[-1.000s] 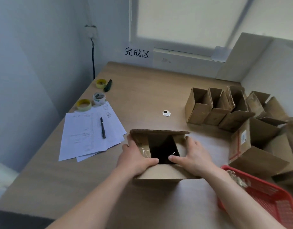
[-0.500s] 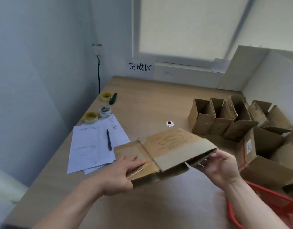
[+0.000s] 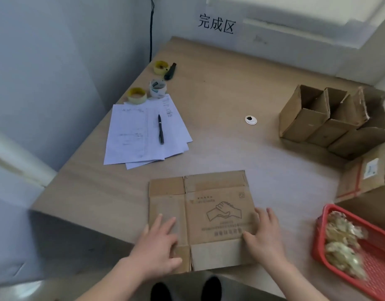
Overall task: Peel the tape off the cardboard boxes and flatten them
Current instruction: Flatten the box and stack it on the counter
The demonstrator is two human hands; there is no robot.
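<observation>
Since a moment earlier we had laid the box flat on the table, left hand and right hand spread flat pressing it; easing off could let it spring open.

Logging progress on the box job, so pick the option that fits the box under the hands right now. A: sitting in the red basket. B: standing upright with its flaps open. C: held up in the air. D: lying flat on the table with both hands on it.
D: the flattened box lies flat on the table, with the left hand and right hand resting on it, fingers straight.
</observation>
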